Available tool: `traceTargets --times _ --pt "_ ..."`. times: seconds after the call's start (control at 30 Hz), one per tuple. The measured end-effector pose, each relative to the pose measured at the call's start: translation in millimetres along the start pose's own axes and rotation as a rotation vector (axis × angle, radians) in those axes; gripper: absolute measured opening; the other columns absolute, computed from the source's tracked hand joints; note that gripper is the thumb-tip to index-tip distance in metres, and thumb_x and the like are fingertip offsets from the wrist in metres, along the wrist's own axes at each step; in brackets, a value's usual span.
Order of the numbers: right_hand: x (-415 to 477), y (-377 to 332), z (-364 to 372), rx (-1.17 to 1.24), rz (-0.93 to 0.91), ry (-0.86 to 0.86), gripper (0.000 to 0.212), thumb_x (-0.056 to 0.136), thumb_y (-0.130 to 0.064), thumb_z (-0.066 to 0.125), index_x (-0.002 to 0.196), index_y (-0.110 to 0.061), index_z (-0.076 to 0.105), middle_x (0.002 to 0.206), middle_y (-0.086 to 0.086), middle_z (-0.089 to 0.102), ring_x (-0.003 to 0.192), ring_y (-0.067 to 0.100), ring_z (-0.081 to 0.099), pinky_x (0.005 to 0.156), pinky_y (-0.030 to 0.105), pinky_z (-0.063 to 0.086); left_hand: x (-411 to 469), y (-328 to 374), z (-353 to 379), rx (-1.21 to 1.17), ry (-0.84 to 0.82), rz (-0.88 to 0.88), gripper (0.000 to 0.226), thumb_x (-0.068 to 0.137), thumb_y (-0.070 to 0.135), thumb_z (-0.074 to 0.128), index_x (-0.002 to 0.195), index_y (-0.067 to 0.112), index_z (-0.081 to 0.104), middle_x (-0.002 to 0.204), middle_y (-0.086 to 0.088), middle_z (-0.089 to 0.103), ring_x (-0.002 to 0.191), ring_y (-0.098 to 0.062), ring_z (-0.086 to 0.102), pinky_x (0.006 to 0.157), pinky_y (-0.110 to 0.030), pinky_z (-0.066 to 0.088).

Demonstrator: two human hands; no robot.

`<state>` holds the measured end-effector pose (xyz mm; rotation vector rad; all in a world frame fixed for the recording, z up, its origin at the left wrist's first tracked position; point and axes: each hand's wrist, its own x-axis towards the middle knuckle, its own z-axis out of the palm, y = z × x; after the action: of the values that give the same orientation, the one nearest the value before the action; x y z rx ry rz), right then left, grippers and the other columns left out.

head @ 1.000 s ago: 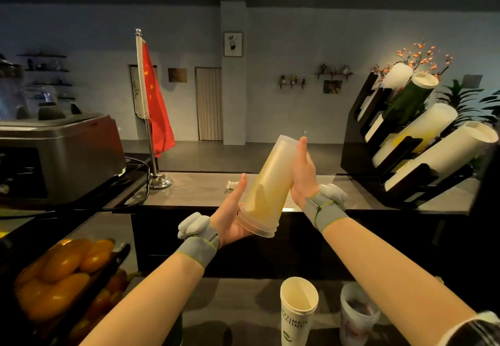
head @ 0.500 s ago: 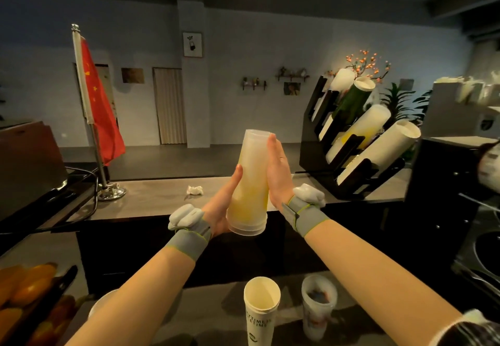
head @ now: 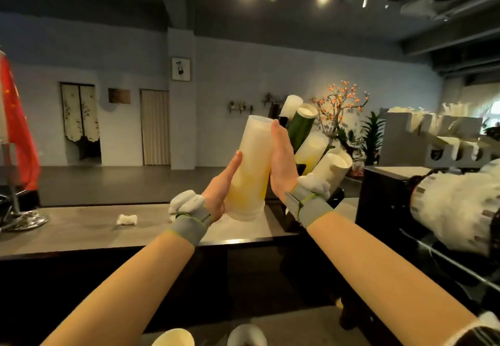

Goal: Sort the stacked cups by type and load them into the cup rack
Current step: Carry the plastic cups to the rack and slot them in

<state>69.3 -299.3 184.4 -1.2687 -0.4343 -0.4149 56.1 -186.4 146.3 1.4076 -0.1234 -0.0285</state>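
I hold a tall stack of frosted translucent cups [head: 250, 169], yellowish toward its lower end, pressed between both palms above the counter. My left hand [head: 221, 191] presses its lower left side and my right hand [head: 281, 167] lies flat along its right side. The stack leans slightly right, rims downward. Just behind it the black cup rack [head: 300, 169] holds tilted cup stacks: a white stack [head: 290, 104], a green one [head: 301, 126], a yellowish one [head: 311, 148] and a white paper one [head: 332, 167]. Most of the rack's frame is hidden by my right hand.
A crumpled tissue [head: 126, 219] lies on the grey counter [head: 81, 229]. A red flag [head: 19, 140] on a metal stand is at far left. Two cup rims [head: 173, 337] [head: 246, 333] poke up at the bottom edge. A black machine [head: 384, 205] and a white organiser [head: 433, 140] stand right.
The view has swung right and upward. The stack and both hands have come close in front of the rack, and the two cups below have slid almost out of view.
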Motion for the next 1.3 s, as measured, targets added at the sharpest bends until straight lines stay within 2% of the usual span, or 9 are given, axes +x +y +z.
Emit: traceTargets --times 0.1,0.27,0.4,0.57,0.67,0.83,1.03,1.2,1.3 --pt "23.2 -22.4 -27.8 -0.102 -0.068 -0.072 0.048 0.087 -0.059 0.038 0.124 -0.03 0.047 0.126 -0.005 0.05 0.12 0.015 0.049 0.11 0.04 0.035 22.6 14.9 28.2 0.013 0.01 0.066 0.072 0.073 0.072 0.051 0.122 0.019 0.053 0.118 -0.006 0.064 0.104 -0.026 0.062 0.097 -0.047 0.047" --pt "66.3 -65.2 -64.3 -0.061 -0.087 -0.111 0.038 0.093 -0.047 0.045 0.119 -0.022 0.057 0.117 0.006 0.062 0.1 0.015 0.058 0.083 0.031 0.049 55.1 48.1 72.0 0.012 -0.012 0.215 0.053 0.084 0.064 0.044 0.115 0.022 0.053 0.112 -0.006 0.063 0.103 -0.026 0.061 0.099 -0.048 0.045" --pt "91.7 -84.0 -87.5 -0.081 -0.153 -0.117 0.033 0.095 -0.044 0.042 0.12 -0.026 0.053 0.109 -0.003 0.06 0.091 0.009 0.059 0.07 0.023 0.052 77.8 68.3 99.4 -0.011 -0.057 0.251 0.065 0.083 0.063 0.046 0.123 0.012 0.054 0.119 -0.01 0.064 0.106 -0.028 0.063 0.098 -0.049 0.047" --pt "115.4 -99.2 -107.4 -0.118 -0.221 -0.054 0.039 0.096 -0.044 0.039 0.129 -0.023 0.049 0.124 0.004 0.056 0.1 0.014 0.056 0.071 0.024 0.048 103.2 81.5 131.3 0.032 -0.059 0.285 0.074 0.074 0.072 0.05 0.123 0.016 0.058 0.119 -0.007 0.066 0.109 -0.026 0.063 0.102 -0.049 0.045" --pt "125.7 -101.7 -117.7 -0.106 -0.239 -0.027 0.033 0.096 -0.043 0.04 0.122 -0.026 0.051 0.117 -0.001 0.057 0.097 0.011 0.057 0.068 0.022 0.049 114.7 85.9 144.1 0.044 -0.11 0.296 0.076 0.079 0.07 0.045 0.134 0.018 0.05 0.128 -0.005 0.061 0.113 -0.023 0.06 0.103 -0.045 0.043" --pt "139.9 -93.3 -131.1 -0.096 -0.258 0.025 0.034 0.096 -0.04 0.042 0.122 -0.021 0.054 0.109 -0.003 0.059 0.09 0.007 0.057 0.064 0.017 0.048 141.7 82.7 155.2 0.059 -0.188 0.331 0.054 0.09 0.059 0.035 0.129 0.023 0.047 0.107 0.003 0.061 0.09 -0.01 0.06 0.085 -0.031 0.045" --pt "154.6 -63.2 -144.7 -0.088 -0.198 0.048 0.018 0.095 -0.036 0.045 0.107 -0.029 0.058 0.102 -0.008 0.061 0.09 0.006 0.057 0.073 0.026 0.044 180.2 59.0 150.9 0.057 -0.205 0.237 0.059 0.09 0.055 0.038 0.132 0.015 0.049 0.113 -0.005 0.057 0.1 -0.019 0.055 0.091 -0.032 0.04" --pt "158.8 -37.8 -157.8 -0.103 -0.071 -0.033 0.017 0.094 -0.037 0.046 0.105 -0.037 0.059 0.118 -0.004 0.061 0.112 0.018 0.054 0.079 0.038 0.049 204.7 34.6 140.4 0.047 -0.195 0.175 0.043 0.091 0.053 0.039 0.109 0.018 0.053 0.096 0.0 0.064 0.08 -0.01 0.06 0.07 -0.027 0.047" --pt "166.5 -23.9 -168.8 -0.133 -0.003 -0.119 0.016 0.094 -0.034 0.046 0.101 -0.038 0.059 0.112 -0.008 0.062 0.111 0.018 0.054 0.086 0.047 0.048 220.6 20.2 132.7 0.055 -0.192 0.134 0.056 0.087 0.057 0.043 0.121 0.014 0.055 0.111 -0.004 0.065 0.097 -0.02 0.062 0.086 -0.034 0.049"
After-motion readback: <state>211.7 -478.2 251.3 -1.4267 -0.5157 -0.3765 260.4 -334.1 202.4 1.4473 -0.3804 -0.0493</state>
